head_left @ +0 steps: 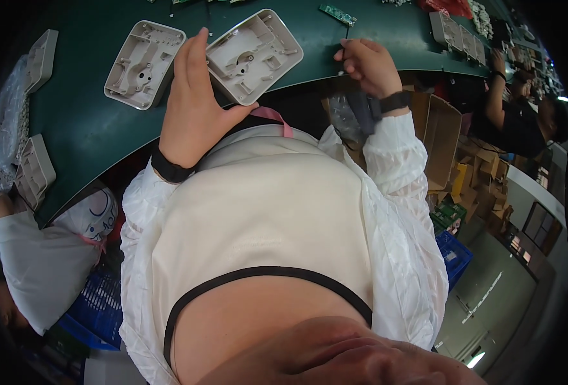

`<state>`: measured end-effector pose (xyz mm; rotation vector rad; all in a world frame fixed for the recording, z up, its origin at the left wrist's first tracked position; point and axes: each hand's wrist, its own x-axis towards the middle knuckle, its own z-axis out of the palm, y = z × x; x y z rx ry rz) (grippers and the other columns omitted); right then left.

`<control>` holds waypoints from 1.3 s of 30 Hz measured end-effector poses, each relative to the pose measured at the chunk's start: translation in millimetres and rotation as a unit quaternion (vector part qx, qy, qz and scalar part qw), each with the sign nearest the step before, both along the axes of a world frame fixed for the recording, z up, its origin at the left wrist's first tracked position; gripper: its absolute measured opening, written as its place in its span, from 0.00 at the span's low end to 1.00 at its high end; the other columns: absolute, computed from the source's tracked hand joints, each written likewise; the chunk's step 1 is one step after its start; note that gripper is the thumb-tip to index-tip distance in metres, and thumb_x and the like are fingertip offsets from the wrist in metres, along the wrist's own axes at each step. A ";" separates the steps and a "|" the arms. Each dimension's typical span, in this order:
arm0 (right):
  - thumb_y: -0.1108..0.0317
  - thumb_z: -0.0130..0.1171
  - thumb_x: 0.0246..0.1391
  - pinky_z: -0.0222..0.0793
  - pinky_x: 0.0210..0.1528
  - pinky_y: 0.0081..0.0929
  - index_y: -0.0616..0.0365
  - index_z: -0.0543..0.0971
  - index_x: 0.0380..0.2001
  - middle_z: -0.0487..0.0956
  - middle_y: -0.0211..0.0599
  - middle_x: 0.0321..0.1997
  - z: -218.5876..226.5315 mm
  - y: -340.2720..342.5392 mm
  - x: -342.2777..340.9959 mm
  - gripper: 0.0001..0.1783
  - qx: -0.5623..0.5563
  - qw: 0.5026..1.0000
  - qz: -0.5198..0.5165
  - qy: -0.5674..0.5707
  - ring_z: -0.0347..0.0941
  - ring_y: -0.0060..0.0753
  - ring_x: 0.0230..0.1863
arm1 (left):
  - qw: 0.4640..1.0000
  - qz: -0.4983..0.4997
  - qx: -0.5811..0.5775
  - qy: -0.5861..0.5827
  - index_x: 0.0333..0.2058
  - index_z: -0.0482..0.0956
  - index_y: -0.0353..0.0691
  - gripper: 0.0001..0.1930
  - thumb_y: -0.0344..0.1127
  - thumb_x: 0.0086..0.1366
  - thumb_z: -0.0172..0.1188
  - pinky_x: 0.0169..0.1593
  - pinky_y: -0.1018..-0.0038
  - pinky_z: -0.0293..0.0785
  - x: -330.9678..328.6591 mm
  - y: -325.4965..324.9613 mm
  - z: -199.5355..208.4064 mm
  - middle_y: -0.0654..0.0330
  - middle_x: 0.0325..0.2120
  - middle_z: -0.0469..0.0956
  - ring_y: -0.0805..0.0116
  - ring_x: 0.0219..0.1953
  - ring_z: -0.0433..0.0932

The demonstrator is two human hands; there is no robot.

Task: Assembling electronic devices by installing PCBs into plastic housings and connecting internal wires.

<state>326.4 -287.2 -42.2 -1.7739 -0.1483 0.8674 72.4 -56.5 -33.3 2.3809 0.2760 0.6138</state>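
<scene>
Near the table's front edge lies an off-white plastic housing half (pixel 255 54), hollow side up, with posts, ribs and a round recess inside. My left hand (pixel 191 106) is held against it, straight fingers along its left side and thumb at its near corner. To the left of that hand rests a second, similar housing half (pixel 144 67). My right hand (pixel 370 64) is closed in a pinch at the table edge, on what looks like a thin dark wire (pixel 347 32). The wire runs up toward a small green circuit board (pixel 337 15).
More housing parts stand at the left (pixel 42 61) and far right of the green table (pixel 81 128). A clear plastic bag (pixel 4 128) lies at the left rim. Co-workers sit on both sides. Below are cardboard boxes (pixel 441 131) and blue crates (pixel 94 311).
</scene>
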 end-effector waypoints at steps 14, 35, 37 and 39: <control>0.80 0.60 0.64 0.80 0.49 0.24 0.66 0.82 0.45 0.86 0.41 0.43 9.7 46.3 -70.7 0.08 0.249 0.968 0.029 -0.013 0.84 0.33 0.44 | 0.999 0.027 0.040 0.005 0.67 0.58 0.36 0.58 0.46 0.41 0.86 0.65 0.58 0.70 9.6 2.9 3.7 0.42 0.64 0.64 0.42 0.66 0.67; 0.80 0.69 0.55 0.78 0.46 0.21 0.64 0.87 0.40 0.88 0.36 0.41 23.1 77.6 -95.9 0.08 0.117 0.938 0.135 -0.296 0.83 0.25 0.42 | 0.993 -0.016 -0.113 0.036 0.67 0.53 0.31 0.50 0.32 0.49 0.75 0.67 0.53 0.62 14.5 -4.2 29.8 0.40 0.61 0.60 0.36 0.64 0.63; 0.78 0.70 0.54 0.78 0.45 0.21 0.63 0.87 0.38 0.88 0.35 0.39 22.9 80.0 -100.0 0.08 0.128 0.920 0.157 -0.335 0.82 0.24 0.40 | 0.996 -0.011 -0.084 0.012 0.67 0.53 0.31 0.51 0.32 0.48 0.76 0.67 0.54 0.63 15.4 -6.0 21.6 0.38 0.60 0.60 0.36 0.63 0.64; 0.77 0.71 0.53 0.77 0.44 0.21 0.63 0.87 0.38 0.88 0.34 0.38 24.3 83.6 -103.5 0.08 0.132 0.909 0.169 -0.357 0.82 0.24 0.39 | 0.986 -0.050 -0.086 -0.135 0.67 0.52 0.31 0.51 0.32 0.48 0.76 0.67 0.55 0.63 31.8 -0.3 -12.8 0.38 0.60 0.60 0.36 0.63 0.64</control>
